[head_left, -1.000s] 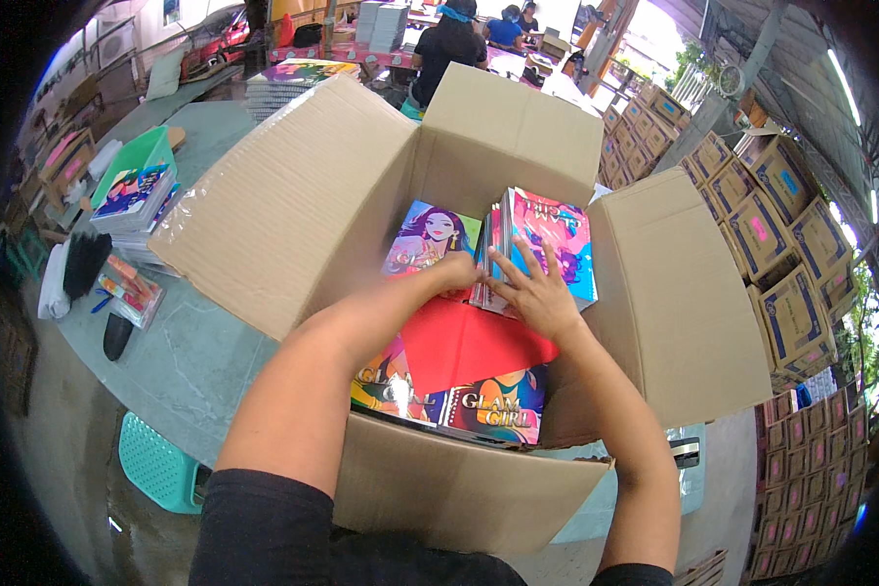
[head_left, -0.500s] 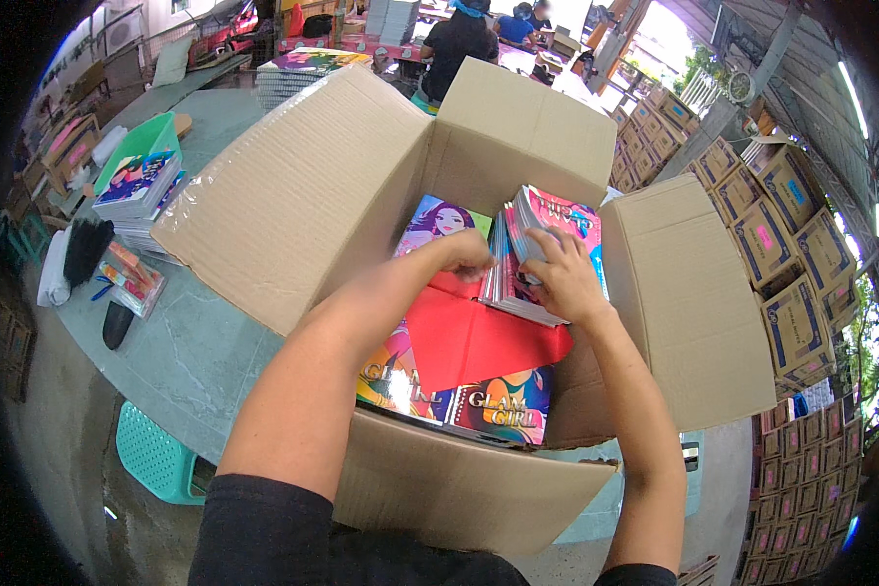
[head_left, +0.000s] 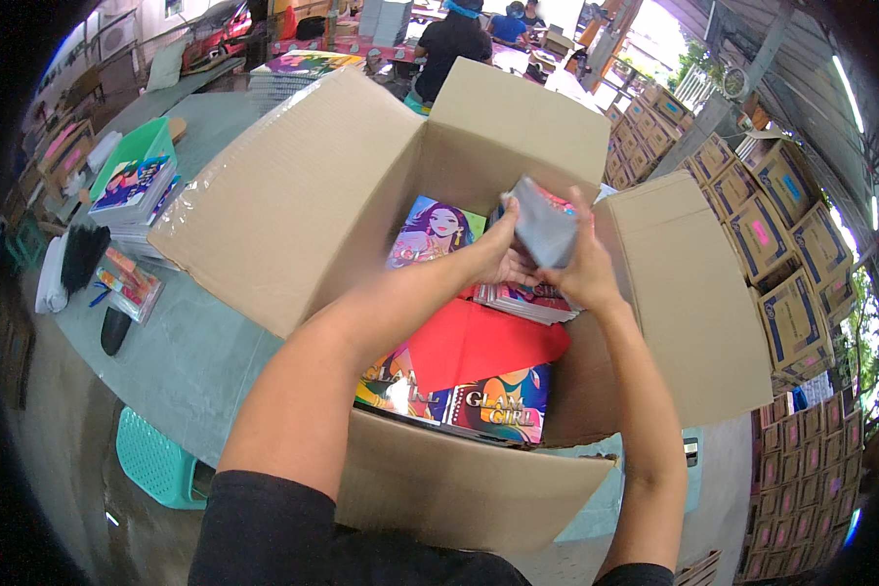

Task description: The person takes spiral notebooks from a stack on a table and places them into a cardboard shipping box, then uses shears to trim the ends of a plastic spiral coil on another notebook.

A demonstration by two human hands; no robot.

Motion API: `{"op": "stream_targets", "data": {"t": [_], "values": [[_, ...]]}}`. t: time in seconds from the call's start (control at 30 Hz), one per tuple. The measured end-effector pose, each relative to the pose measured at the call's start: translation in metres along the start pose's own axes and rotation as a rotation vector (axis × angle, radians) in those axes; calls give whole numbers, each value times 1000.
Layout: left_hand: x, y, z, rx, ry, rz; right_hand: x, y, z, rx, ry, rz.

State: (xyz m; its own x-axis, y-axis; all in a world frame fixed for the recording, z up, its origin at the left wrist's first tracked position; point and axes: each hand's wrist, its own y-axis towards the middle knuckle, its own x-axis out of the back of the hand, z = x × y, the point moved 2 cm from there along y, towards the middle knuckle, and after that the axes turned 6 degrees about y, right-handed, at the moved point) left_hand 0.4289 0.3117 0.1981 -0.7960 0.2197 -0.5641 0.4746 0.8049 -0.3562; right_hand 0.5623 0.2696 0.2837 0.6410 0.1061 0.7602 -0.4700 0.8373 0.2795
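One open brown cardboard box (head_left: 293,205) sits on the pale green surface (head_left: 181,342). Inside it lie at least three glossy illustrated notebooks (head_left: 498,410) and one red sheet (head_left: 479,342); forearms hide the rest. Above the far corner, both hands, left (head_left: 506,256) and right (head_left: 581,273), close together on a grey-backed notebook bundle (head_left: 545,230), tilted, long axis toward the far-left corner.

A pale green counter (head_left: 190,356) carries a large open cardboard box (head_left: 293,205). To its left lie a stack of colourful notebooks (head_left: 132,190), a flat packet of pens (head_left: 127,283) and a black oval object (head_left: 114,329).
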Motion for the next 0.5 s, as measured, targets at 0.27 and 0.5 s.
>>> {"op": "stream_targets", "data": {"t": [0.27,0.5], "values": [[-24,-1,19,-64,239,-222,43,-54,80,248,-31,-28],[-32,-28,-21,-164,236,-292,52,-169,165,155,-138,294]]}}
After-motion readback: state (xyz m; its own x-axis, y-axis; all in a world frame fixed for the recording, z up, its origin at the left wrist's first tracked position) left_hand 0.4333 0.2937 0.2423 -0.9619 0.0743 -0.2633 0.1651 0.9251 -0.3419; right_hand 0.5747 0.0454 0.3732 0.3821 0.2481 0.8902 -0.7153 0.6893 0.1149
